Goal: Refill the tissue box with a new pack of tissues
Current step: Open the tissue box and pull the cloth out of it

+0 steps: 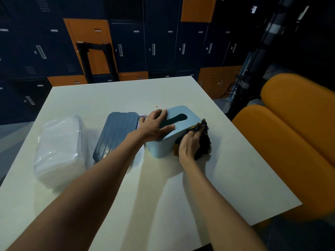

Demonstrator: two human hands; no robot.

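The light-blue tissue box (pixel 161 147) stands tipped near mid-table (pixel 181 187), the left hand (pixel 154 124) spread flat on its slotted top, fingers straight and pressing. The right hand (pixel 189 144) clutches a dark cloth (pixel 204 142) against the box's right side, apparently wiping it; steady downward bracing should stop it sliding. The dark panel (pixel 116 133) and the wrapped pack of tissues (pixel 59 151) wait left. No brand shows, and the locker (pixel 159 42) labels are too small to read.

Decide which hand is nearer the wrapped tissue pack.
Left. The left hand rests atop the tissue box, right of the pack; the right hand holds a dark cloth at the box's farther side.
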